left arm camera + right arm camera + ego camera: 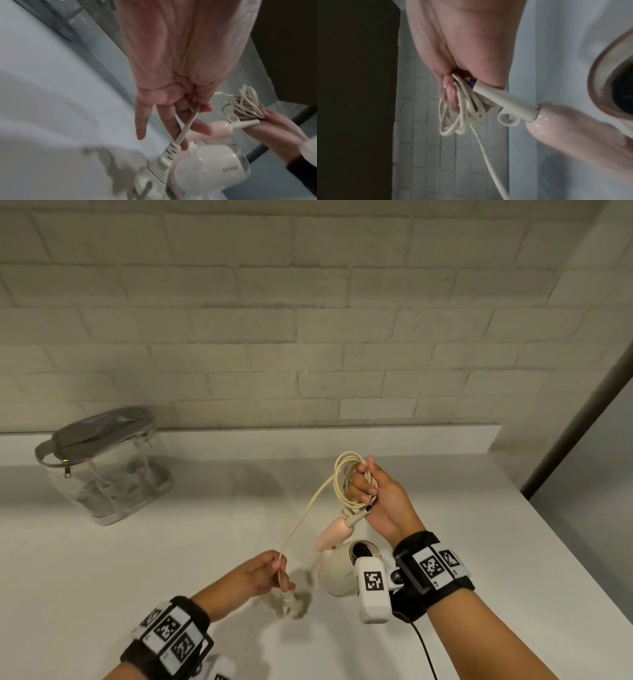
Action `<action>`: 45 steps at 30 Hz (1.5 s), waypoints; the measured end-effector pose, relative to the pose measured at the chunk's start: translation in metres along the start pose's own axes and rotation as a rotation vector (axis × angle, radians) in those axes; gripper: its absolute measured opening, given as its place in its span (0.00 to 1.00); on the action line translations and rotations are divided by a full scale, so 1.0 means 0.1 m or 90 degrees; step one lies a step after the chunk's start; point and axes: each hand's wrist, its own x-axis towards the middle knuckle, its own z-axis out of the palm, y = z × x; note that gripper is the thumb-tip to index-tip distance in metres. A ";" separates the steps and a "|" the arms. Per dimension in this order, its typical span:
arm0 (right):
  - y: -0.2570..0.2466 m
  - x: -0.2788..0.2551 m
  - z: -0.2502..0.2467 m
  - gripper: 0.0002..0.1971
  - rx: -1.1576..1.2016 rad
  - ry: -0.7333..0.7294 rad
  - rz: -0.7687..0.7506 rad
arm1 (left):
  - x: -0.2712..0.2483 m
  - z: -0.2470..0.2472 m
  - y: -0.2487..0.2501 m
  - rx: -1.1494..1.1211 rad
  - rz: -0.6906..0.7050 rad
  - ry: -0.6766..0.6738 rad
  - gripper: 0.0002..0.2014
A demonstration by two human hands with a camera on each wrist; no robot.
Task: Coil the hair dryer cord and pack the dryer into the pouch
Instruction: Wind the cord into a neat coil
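A cream and pink hair dryer [335, 570] hangs by its cord just above the white counter, its barrel [211, 167] low and its pink handle [570, 132] pointing up. My right hand [368, 491] grips several loops of the cream cord [346, 470] beside the cord's strain relief [505, 105]. One free strand runs down left to my left hand [270, 571], which pinches it between thumb and forefinger just above the plug [154, 174]. The plug [291, 606] dangles near the counter. The clear pouch [106, 470] with a grey zipped top stands at the back left.
The white counter [171, 559] runs to a pale brick wall [308, 320] behind. Its right edge [565, 542] drops off beside a dark vertical frame [582, 419]. A black cable [424, 648] trails from my right wrist band.
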 end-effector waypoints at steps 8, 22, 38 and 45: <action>0.05 0.08 0.12 0.17 -0.095 0.128 -0.047 | -0.17 0.24 0.11 0.747 0.042 0.083 0.19; 0.22 -0.18 0.47 0.30 -0.521 -0.229 0.052 | 0.04 0.18 1.89 0.906 0.451 0.286 0.15; 0.17 -0.14 0.49 0.41 -0.366 0.113 0.002 | 0.51 0.44 1.13 0.212 0.292 0.276 0.18; 0.19 -0.12 0.51 0.38 -0.340 0.118 0.016 | 0.58 0.43 1.14 0.144 0.206 0.312 0.14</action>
